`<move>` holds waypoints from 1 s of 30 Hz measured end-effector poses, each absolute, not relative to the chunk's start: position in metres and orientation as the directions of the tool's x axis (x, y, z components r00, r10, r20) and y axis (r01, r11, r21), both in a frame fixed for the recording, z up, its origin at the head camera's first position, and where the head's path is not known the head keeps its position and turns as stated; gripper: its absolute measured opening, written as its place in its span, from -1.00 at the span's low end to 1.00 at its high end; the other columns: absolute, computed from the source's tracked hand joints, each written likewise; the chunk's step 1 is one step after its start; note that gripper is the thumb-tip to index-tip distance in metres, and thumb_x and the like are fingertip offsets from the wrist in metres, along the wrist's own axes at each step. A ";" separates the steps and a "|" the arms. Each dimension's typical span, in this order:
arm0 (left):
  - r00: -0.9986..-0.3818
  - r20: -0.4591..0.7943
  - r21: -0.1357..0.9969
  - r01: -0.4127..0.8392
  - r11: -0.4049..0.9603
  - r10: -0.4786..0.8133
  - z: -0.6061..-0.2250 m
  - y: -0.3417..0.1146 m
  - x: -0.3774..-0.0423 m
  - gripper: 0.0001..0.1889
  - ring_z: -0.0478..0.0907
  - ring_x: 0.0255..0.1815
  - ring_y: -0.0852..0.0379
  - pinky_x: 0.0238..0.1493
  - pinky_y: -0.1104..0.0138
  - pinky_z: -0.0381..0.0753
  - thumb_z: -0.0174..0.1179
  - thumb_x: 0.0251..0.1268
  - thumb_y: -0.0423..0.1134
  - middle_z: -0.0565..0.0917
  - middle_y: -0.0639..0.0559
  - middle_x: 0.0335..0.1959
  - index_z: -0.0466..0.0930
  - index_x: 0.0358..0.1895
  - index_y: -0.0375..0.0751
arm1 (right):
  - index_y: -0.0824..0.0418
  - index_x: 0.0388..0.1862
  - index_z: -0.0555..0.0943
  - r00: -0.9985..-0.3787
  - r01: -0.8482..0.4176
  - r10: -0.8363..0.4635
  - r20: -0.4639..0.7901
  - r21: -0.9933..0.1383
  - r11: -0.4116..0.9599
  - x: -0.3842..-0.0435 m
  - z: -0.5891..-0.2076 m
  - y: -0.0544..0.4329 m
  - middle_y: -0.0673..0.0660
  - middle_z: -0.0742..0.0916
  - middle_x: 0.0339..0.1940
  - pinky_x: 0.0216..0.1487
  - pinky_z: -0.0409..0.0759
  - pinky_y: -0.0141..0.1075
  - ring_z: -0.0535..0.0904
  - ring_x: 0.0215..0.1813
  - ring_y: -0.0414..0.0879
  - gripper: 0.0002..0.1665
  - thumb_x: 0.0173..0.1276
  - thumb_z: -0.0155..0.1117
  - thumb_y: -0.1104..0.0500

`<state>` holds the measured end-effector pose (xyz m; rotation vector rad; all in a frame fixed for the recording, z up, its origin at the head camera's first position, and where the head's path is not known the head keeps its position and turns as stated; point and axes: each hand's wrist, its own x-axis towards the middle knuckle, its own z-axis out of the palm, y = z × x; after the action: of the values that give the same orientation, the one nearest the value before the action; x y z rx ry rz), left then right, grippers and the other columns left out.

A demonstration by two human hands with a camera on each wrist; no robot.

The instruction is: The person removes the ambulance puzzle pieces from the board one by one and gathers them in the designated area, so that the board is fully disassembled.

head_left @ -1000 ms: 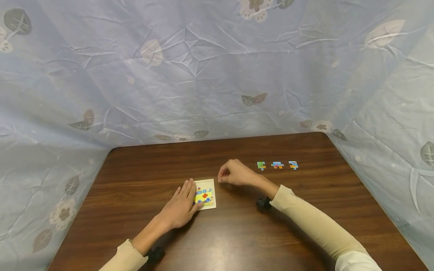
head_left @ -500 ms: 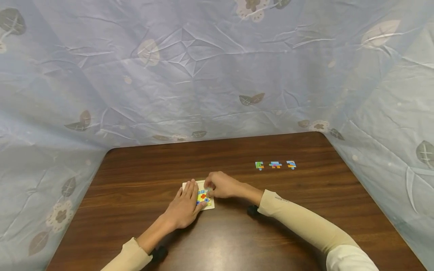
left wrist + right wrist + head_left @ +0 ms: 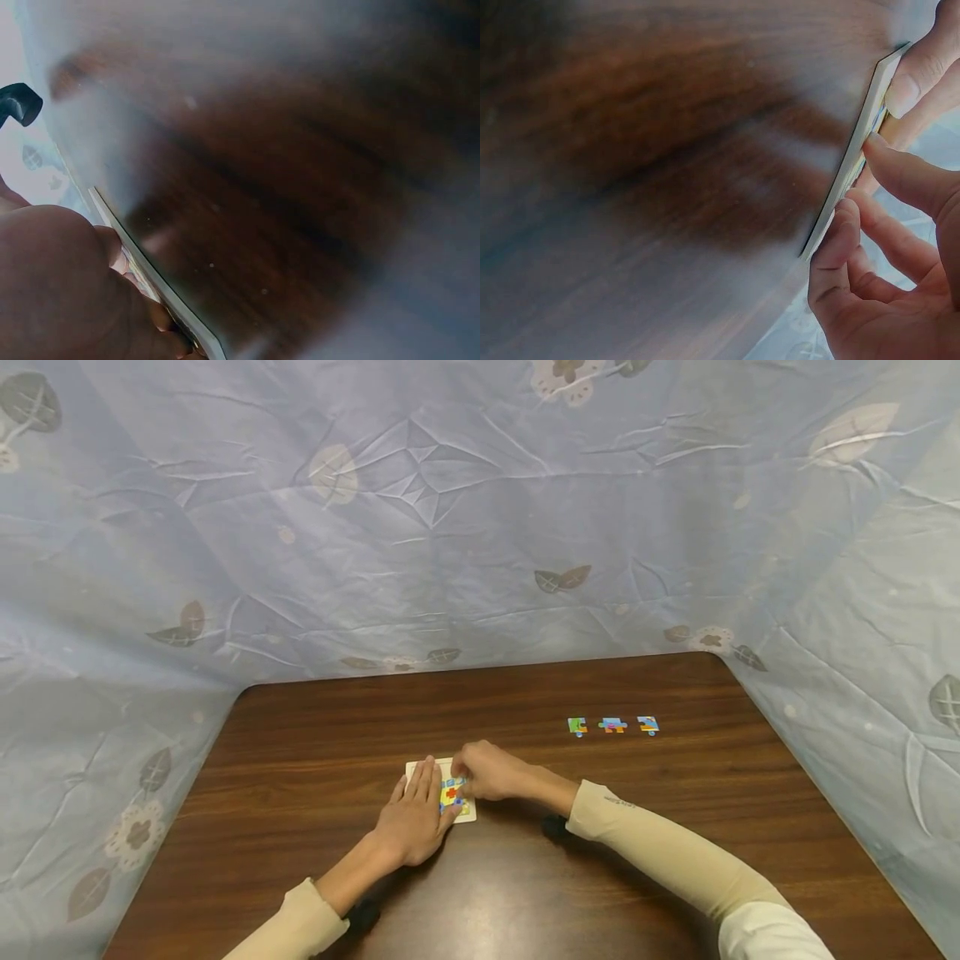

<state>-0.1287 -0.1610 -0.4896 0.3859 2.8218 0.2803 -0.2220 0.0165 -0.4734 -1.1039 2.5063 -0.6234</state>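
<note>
A small jigsaw puzzle in a pale tray [image 3: 470,817] lies on the brown table in the head view. My left hand [image 3: 412,828] rests flat over its left part, fingers straight, hiding much of the picture. The visible part is yellow with a red cross. At the tray's right side is my right hand [image 3: 493,772], its fingers bent downward. In the right wrist view, its thumb and fingertips touch the puzzle beside the tray's rim [image 3: 868,109], a little apart. Whether they pinch a piece is not clear. The left wrist view shows the tray's edge [image 3: 169,294] under the left hand.
Three loose jigsaw pieces lie in a row at the back right: a green one [image 3: 577,726], a blue one with pink [image 3: 612,725] and a blue-orange one [image 3: 648,725]. A patterned cloth [image 3: 480,568] hangs behind the wood-grain table [image 3: 525,885].
My right hand has moved left and toward me, from beside the tray onto the puzzle's right part. It has barely moved over the last half second. The left hand still rests on the puzzle.
</note>
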 end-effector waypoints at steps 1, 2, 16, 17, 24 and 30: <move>-0.925 -0.247 0.225 0.235 0.946 0.289 -0.490 -0.161 -0.129 -0.19 -0.18 0.80 -0.24 0.76 -0.18 -0.04 -0.30 0.75 0.19 -0.14 -0.32 0.76 -0.10 0.69 -0.42 | 0.34 0.06 0.75 -0.645 -0.609 -0.755 -0.119 -0.517 0.602 -0.222 -0.473 0.017 0.23 0.83 0.01 0.12 0.77 -0.26 0.78 0.08 0.06 -0.65 0.35 0.53 0.22; -0.925 -0.248 0.221 0.236 0.946 0.289 -0.490 -0.161 -0.129 -0.19 -0.18 0.80 -0.24 0.76 -0.18 -0.04 -0.31 0.75 0.19 -0.14 -0.32 0.76 -0.10 0.69 -0.42 | 0.34 0.06 0.75 -0.645 -0.609 -0.755 -0.117 -0.519 0.600 -0.222 -0.473 0.017 0.23 0.83 0.01 0.12 0.77 -0.25 0.78 0.08 0.06 -0.66 0.36 0.53 0.22; -0.922 -0.259 0.186 0.245 0.951 0.288 -0.487 -0.160 -0.129 -0.18 -0.15 0.80 -0.22 0.75 -0.16 0.00 -0.30 0.75 0.20 -0.12 -0.31 0.76 -0.09 0.70 -0.40 | 0.31 -0.02 0.78 -0.648 -0.643 -0.759 -0.057 -0.493 0.586 -0.221 -0.476 0.018 0.16 0.82 -0.10 -0.02 0.73 -0.33 0.73 -0.05 -0.05 -0.74 0.33 0.53 0.26; -0.922 -0.257 0.184 0.246 0.951 0.289 -0.487 -0.160 -0.129 -0.18 -0.14 0.80 -0.22 0.75 -0.16 0.01 -0.30 0.75 0.20 -0.11 -0.30 0.76 -0.09 0.70 -0.41 | 0.30 -0.02 0.78 -0.647 -0.647 -0.761 -0.053 -0.490 0.584 -0.220 -0.476 0.018 0.16 0.81 -0.10 -0.03 0.72 -0.33 0.72 -0.05 -0.05 -0.74 0.33 0.53 0.26; -0.924 -0.249 0.189 0.246 0.951 0.289 -0.487 -0.160 -0.128 -0.18 -0.13 0.80 -0.23 0.75 -0.17 0.03 -0.29 0.75 0.20 -0.10 -0.31 0.76 -0.07 0.69 -0.42 | 0.21 -0.07 0.78 -0.626 -0.667 -0.779 -0.025 -0.500 0.552 -0.218 -0.476 0.025 0.10 0.77 -0.16 -0.08 0.65 -0.33 0.65 -0.14 -0.12 -0.82 0.37 0.48 0.27; -0.926 -0.242 0.181 0.251 0.951 0.291 -0.488 -0.160 -0.129 -0.18 -0.12 0.80 -0.23 0.74 -0.17 0.04 -0.29 0.75 0.20 -0.09 -0.33 0.75 -0.07 0.68 -0.44 | 0.19 -0.06 0.76 -0.619 -0.649 -0.785 -0.015 -0.552 0.523 -0.215 -0.479 0.029 0.10 0.85 -0.18 -0.12 0.71 -0.33 0.73 -0.19 -0.13 -0.85 0.43 0.39 0.32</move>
<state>-0.1289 -0.1597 -0.4884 0.4018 2.8363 0.2137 -0.2151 0.0286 -0.4786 -1.2062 2.5029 -0.7442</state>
